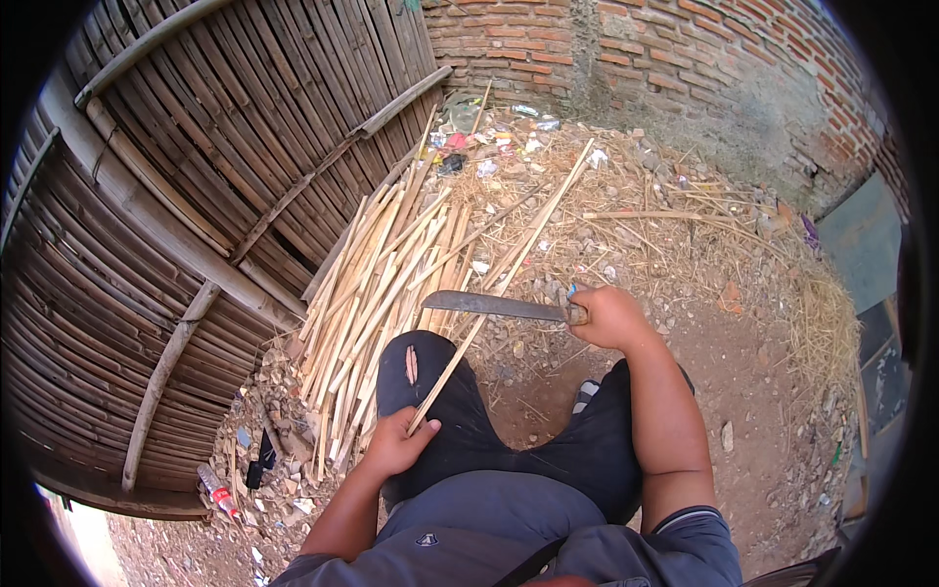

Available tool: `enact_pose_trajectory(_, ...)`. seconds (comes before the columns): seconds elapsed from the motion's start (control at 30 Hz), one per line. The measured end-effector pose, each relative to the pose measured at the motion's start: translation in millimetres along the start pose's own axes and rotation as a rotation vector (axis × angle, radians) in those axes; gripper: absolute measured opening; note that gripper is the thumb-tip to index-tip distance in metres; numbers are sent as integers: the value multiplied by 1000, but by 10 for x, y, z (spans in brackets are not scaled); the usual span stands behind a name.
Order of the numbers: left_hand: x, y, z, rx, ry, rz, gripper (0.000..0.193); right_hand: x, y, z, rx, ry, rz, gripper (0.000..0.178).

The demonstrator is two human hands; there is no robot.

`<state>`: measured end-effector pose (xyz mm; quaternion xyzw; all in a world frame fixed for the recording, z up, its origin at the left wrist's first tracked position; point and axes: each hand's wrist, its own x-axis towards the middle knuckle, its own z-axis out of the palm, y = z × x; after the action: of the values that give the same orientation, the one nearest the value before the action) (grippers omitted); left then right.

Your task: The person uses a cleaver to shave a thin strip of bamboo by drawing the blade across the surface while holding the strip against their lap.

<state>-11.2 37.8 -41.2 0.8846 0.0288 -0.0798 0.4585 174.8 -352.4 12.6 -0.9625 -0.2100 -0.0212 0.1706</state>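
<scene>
My left hand (399, 442) is closed around the near end of a long split bamboo strip (453, 367), resting by my left thigh. The strip slants away to the upper right, over the ground. In my right hand (608, 318) is the handle of a machete (499, 306). Its dark, broad blade points left and crosses over the bamboo strip; whether the two touch I cannot tell. Beside my left knee lies a heap of pale split bamboo strips (367, 284), most of them running away from me.
A bamboo-slat wall (264, 117) rises at the left, a brick wall (665, 73) at the back. Scattered litter (489, 147) lies at the far end. Straw (822, 328) and grey slabs (866, 235) are at the right. A plastic bottle (217, 489) lies near left.
</scene>
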Motion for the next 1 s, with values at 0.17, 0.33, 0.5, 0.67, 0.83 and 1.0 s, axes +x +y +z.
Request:
enact_pose_trajectory(0.17,1,18,-6,19,-10,-17,39,6,-22,-22,-8,-28,12,22)
enact_pose_trajectory(0.33,7,2,-5,6,-11,-8,39,-5,-36,-30,-8,-15,5,22)
enact_pose_trajectory(0.5,24,-57,3,-1,-14,-1,39,-7,-41,-25,0,-31,2,22)
enact_pose_trajectory(0.67,36,-80,6,-32,-27,1,39,-19,-1,28,-7,-23,-7,22)
enact_pose_trajectory(0.83,74,-140,-11,-66,-63,-43,38,-2,-45,1,-16,-89,31,24)
enact_pose_trajectory(1.0,100,-185,-14,-121,-92,-61,37,-3,-24,31,-16,-102,40,28)
